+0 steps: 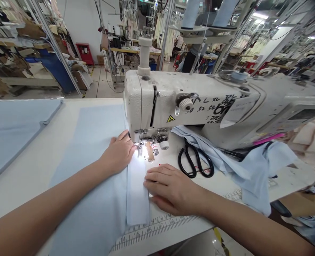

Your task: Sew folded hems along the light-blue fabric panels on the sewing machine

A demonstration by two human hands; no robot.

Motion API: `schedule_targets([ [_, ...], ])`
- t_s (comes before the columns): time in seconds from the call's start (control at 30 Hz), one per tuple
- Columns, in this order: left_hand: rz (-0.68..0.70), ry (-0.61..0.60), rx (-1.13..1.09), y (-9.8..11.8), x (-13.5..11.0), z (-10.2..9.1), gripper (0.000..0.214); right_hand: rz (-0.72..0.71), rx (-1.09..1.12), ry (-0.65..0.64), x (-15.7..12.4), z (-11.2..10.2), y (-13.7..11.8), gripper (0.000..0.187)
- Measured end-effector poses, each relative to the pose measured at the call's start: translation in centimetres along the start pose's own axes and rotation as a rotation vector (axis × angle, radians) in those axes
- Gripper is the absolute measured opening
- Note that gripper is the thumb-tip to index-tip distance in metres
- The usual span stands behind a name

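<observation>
Light blue fabric lies on the white sewing table, with a paler folded strip along its right edge. That strip runs up to the lit needle area of a white sewing machine. My left hand lies flat on the fabric just left of the presser foot, its fingers stretched forward. My right hand rests lower down, its outstretched fingertips touching the strip's right edge. A small brown guide piece sits right of the needle. Black-handled scissors lie beyond my right hand.
Light blue fabric scraps lie under and beside the machine arm at right. Another blue panel is on the table's left. A printed ruler follows the front edge. Thread cones stand above; a person is behind the machine.
</observation>
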State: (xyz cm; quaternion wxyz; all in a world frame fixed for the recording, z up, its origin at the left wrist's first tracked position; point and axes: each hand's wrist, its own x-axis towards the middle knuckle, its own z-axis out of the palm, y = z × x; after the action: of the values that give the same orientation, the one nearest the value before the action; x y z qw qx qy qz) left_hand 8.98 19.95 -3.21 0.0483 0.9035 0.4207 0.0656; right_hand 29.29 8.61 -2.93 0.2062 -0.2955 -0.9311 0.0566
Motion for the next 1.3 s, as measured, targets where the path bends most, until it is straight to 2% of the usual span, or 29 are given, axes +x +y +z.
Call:
schedule_targets([
  [0.27, 0.0, 0.031, -0.009, 0.0, 0.1, -0.3, 0.038, 0.004, 0.017, 0.007, 0.0, -0.1, 0.0, 0.027],
  [0.33, 0.011, 0.088, 0.012, 0.3, -0.7, -0.8, 0.032, 0.002, 0.016, 0.021, -0.1, 0.0, 0.0, 0.027],
  [0.43, 0.131, 0.148, -0.04, 1.1, -2.8, -1.5, 0.028, -0.001, 0.014, 0.016, -0.2, 0.1, 0.0, 0.028],
  [0.5, 0.197, 0.124, -0.117, 1.7, -4.3, -1.4, 0.027, -0.001, 0.005, -0.001, -0.2, 0.1, 0.0, 0.029],
  [0.63, 0.178, 0.065, -0.134, 2.2, -6.1, -0.1, 0.039, 0.004, -0.025, -0.013, -0.1, 0.1, -0.2, 0.028],
  [0.8, 0.168, 0.06, -0.095, 1.8, -6.1, 0.9, 0.044, 0.005, -0.028, -0.028, 0.0, 0.1, -0.3, 0.029],
  [1.3, 0.195, 0.052, -0.067, 1.0, -5.7, 0.9, 0.044, 0.021, -0.05, -0.056, -0.1, 0.0, -0.2, 0.028],
])
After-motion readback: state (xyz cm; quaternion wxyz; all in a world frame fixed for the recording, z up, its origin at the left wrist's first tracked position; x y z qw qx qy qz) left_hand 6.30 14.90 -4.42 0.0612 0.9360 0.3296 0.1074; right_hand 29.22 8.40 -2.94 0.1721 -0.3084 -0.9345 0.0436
